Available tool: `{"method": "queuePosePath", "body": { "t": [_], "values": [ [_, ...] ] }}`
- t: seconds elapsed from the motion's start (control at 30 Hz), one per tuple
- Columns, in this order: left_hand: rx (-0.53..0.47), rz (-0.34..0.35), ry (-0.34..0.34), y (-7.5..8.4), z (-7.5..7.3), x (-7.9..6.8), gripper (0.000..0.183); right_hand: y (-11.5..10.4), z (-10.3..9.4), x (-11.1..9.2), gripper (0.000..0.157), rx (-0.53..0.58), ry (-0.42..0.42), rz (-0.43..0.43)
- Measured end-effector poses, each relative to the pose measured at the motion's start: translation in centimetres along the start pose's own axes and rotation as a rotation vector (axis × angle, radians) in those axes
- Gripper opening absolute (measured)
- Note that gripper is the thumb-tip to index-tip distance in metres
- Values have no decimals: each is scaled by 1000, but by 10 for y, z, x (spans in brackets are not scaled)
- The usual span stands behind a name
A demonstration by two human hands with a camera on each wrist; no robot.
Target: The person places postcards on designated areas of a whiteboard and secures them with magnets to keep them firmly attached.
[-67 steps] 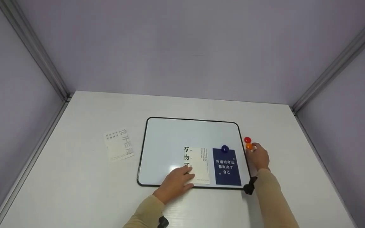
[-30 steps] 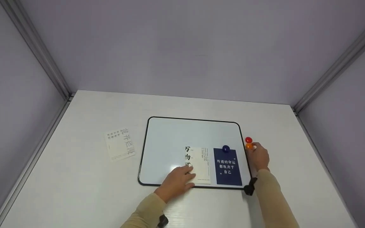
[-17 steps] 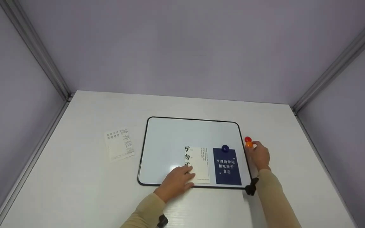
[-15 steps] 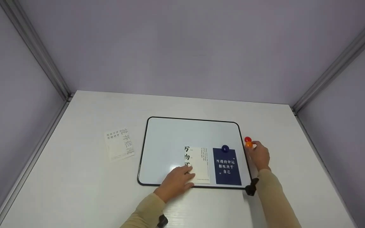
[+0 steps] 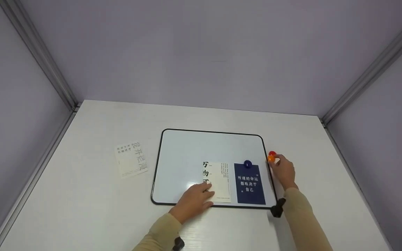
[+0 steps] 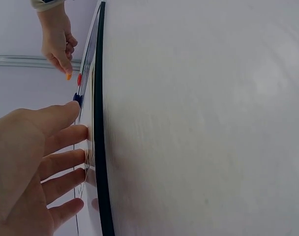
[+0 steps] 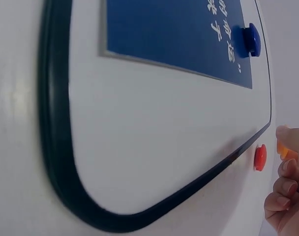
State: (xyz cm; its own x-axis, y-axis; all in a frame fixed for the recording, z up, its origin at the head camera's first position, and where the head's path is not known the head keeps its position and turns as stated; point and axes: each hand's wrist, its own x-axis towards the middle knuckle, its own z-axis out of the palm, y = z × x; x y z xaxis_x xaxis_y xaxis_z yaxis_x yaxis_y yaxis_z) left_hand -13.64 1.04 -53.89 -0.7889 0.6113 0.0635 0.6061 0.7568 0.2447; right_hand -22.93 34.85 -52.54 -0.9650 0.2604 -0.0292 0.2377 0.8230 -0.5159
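Observation:
My right hand (image 5: 283, 171) pinches an orange magnet (image 5: 271, 158) between thumb and finger, just off the right edge of the whiteboard (image 5: 183, 153). In the right wrist view the orange magnet (image 7: 282, 148) is lifted away from the table, near the red magnet (image 7: 260, 157). My left hand (image 5: 194, 200) rests its spread fingertips on a cream card (image 5: 221, 181) with black lettering, lying on the board; the hand covers its lower left part. Right of that card lies a dark blue card (image 5: 250, 188), with a blue magnet (image 5: 247, 164) on its top edge.
Left of the board, a pale card (image 5: 131, 160) with grey lettering lies tilted on the white table (image 5: 82, 195). Grey-lilac walls (image 5: 201, 55) enclose the table at the back and sides. The board's black frame (image 5: 215, 131) forms a low raised edge.
My right hand has taken up the orange magnet and moved it slightly left and up, so it now partly overlaps the red one in the head view. The left hand has stayed put.

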Motion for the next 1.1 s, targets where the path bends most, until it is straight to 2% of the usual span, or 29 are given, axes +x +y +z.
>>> {"method": "queuePosePath", "body": {
  "t": [0.3,0.47,1.1],
  "values": [
    [16,21,28,-1,1,0,35,-6,0,-4,36,-13,47,-73],
    [5,0,10,-1,1,1,35,-10,1,-4,35,5,59,-116],
    [3,15,31,-2,3,0,35,-31,6,-8,36,13,26,-149]
  ]
}}
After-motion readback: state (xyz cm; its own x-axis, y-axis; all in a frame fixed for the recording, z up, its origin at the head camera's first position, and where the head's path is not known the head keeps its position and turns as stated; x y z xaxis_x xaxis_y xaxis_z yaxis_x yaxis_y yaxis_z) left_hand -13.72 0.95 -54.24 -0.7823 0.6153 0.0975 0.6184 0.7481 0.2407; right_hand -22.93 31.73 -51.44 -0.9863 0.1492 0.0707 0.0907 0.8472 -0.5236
